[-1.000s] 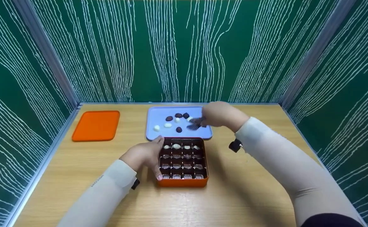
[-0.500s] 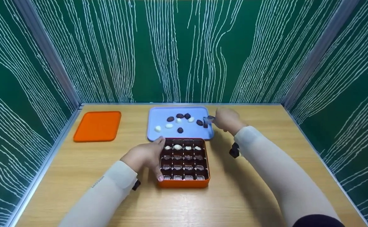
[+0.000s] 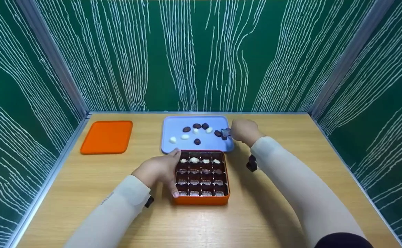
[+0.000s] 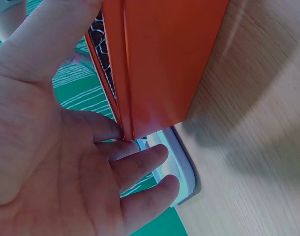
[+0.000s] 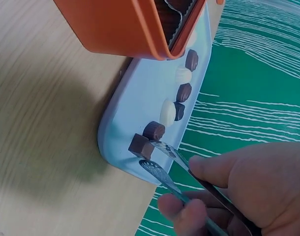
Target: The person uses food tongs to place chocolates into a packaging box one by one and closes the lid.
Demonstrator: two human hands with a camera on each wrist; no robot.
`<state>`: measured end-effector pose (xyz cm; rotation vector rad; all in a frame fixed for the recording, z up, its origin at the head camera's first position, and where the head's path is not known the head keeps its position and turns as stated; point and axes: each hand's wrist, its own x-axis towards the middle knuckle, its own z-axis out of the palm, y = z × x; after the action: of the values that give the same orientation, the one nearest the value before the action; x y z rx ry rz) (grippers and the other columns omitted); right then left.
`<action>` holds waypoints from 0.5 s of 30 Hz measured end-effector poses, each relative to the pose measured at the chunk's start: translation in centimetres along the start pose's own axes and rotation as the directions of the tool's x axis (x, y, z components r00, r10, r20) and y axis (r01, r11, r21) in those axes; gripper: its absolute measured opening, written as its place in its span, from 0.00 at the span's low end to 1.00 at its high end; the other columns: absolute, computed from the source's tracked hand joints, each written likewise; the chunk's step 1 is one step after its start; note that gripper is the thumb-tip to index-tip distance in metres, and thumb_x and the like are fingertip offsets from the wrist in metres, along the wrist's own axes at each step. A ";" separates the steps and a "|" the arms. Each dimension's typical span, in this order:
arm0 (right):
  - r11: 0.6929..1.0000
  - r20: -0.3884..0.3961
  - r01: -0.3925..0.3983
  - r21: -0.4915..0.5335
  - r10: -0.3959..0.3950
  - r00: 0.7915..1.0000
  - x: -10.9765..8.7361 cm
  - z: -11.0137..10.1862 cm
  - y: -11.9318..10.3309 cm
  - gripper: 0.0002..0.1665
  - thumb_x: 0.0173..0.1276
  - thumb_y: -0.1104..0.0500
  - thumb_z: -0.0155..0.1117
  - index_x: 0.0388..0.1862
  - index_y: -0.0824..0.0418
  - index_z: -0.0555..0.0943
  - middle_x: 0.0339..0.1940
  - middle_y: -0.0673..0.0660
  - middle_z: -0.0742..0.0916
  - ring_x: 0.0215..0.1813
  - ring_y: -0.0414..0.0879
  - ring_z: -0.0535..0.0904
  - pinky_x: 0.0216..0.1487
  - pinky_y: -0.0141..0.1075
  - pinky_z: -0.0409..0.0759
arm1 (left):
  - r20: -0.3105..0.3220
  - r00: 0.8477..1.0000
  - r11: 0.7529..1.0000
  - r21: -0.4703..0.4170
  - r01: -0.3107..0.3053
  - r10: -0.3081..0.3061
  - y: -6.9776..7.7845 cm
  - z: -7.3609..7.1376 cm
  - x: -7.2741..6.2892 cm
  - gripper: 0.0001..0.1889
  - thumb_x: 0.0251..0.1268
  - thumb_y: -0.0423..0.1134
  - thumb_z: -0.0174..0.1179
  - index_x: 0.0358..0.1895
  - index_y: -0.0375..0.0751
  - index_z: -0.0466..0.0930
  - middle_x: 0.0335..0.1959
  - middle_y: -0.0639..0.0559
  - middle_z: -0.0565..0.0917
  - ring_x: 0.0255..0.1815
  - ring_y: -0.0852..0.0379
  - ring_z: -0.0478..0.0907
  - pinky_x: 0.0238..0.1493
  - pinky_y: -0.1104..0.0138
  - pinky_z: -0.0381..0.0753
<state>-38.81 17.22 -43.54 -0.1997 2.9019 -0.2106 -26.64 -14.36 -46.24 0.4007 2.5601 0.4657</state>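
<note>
An orange box (image 3: 202,200) with a dark compartment insert stands in front of me. White chocolates fill its back row; the second row is too dim to tell fully. My left hand (image 3: 160,169) spans the box's left side, thumb at the front corner and forefinger at the back corner (image 4: 125,132). My right hand (image 3: 245,131) holds metal tongs (image 5: 172,152) between thumb and fingers. The tips stand apart around a square dark chocolate (image 5: 140,146) at the right end of the blue tray (image 3: 168,124); a dark round chocolate (image 5: 154,131) lies right beside it.
More white (image 3: 185,137) and dark chocolates (image 3: 186,129) lie scattered on the tray, just behind the box. An orange lid (image 3: 106,137) lies at the back left of the table. Green walls with white lines (image 3: 201,55) close in the back and sides.
My right hand has moved right, from over the tray to its right end. The tongs have come down around the square dark chocolate. My left hand stays on the box.
</note>
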 end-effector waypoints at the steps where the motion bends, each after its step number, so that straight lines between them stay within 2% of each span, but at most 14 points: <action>1: 1.000 0.000 0.005 -0.005 -0.005 1.000 0.0 0.0 0.1 0.14 0.86 0.55 0.61 0.40 0.60 0.86 0.38 0.58 0.88 0.38 0.52 0.83 0.40 0.43 0.84 | 0.001 1.000 1.000 -0.004 0.001 -0.001 0.0 0.0 0.0 0.91 0.31 0.52 0.97 0.96 0.42 0.35 0.99 0.44 0.37 0.96 0.34 0.51 0.95 0.43 0.60; 4: 0.999 0.006 0.030 -0.040 -0.030 1.000 0.0 -0.1 0.2 0.16 0.86 0.52 0.64 0.37 0.59 0.84 0.33 0.56 0.84 0.36 0.51 0.79 0.39 0.43 0.80 | 0.004 1.000 1.000 -0.017 0.001 -0.001 0.1 0.1 0.0 0.91 0.31 0.52 0.97 0.96 0.43 0.34 0.99 0.45 0.37 0.96 0.34 0.52 0.95 0.43 0.60; 7: 0.997 0.014 0.049 -0.064 -0.048 0.999 -0.1 -0.1 0.3 0.16 0.85 0.52 0.65 0.35 0.58 0.83 0.31 0.55 0.82 0.35 0.51 0.78 0.41 0.44 0.82 | 0.003 1.000 1.000 -0.019 0.005 -0.005 0.1 0.1 -0.1 0.91 0.31 0.52 0.97 0.96 0.43 0.35 0.99 0.45 0.37 0.96 0.34 0.51 0.95 0.43 0.59; 11: 0.994 0.018 0.058 -0.089 -0.057 0.998 -0.1 -0.3 0.3 0.15 0.85 0.53 0.66 0.35 0.58 0.84 0.34 0.56 0.85 0.38 0.52 0.80 0.46 0.46 0.86 | -0.001 1.000 1.000 -0.020 0.011 -0.011 0.1 0.1 -0.2 0.90 0.31 0.51 0.97 0.96 0.43 0.36 0.99 0.45 0.36 0.96 0.34 0.51 0.95 0.43 0.60; 15: 0.992 0.015 0.069 -0.103 -0.067 0.998 0.0 -0.3 0.4 0.15 0.85 0.51 0.68 0.40 0.61 0.86 0.37 0.58 0.88 0.39 0.53 0.81 0.49 0.49 0.89 | -0.003 1.000 1.000 -0.021 0.012 -0.012 0.1 0.0 -0.2 0.90 0.31 0.51 0.97 0.96 0.43 0.36 0.99 0.45 0.36 0.96 0.34 0.50 0.95 0.42 0.59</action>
<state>-38.92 17.70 -43.28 -0.3168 2.8989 -0.0694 -26.47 -14.29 -46.12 0.3778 2.5566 0.4887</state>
